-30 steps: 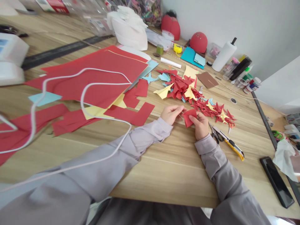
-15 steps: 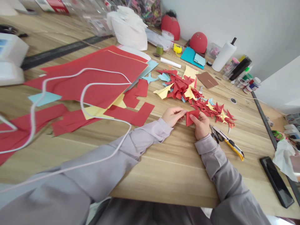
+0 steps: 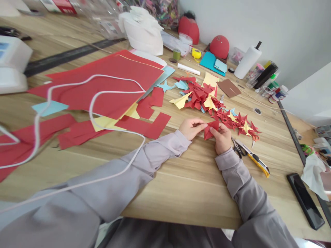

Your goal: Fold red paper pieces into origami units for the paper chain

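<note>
A small folded piece of red paper [image 3: 210,131] is held between my two hands, just above the wooden table [image 3: 186,186]. My left hand [image 3: 191,128] pinches its left edge between thumb and fingers. On the other side my right hand [image 3: 222,137] grips it, thumb pressed on the front face and fingers behind. Beyond the hands lies a heap of folded paper stars [image 3: 200,96], mostly red with some yellow and light blue. Scissors [image 3: 237,148] and a yellow utility knife [image 3: 256,160] rest right of my right hand.
Large red sheets [image 3: 108,82] lie at the left, crossed by a white cable [image 3: 91,103]. Red strips [image 3: 152,127] sit nearer. A black phone [image 3: 305,199] is at the right edge. Along the wall stand a white bottle [image 3: 247,62] and a yellow tape measure [image 3: 196,53].
The red paper has shifted slightly left and tilted between my fingers. My left thumb has straightened out towards its edge. Everything else stays in place.
</note>
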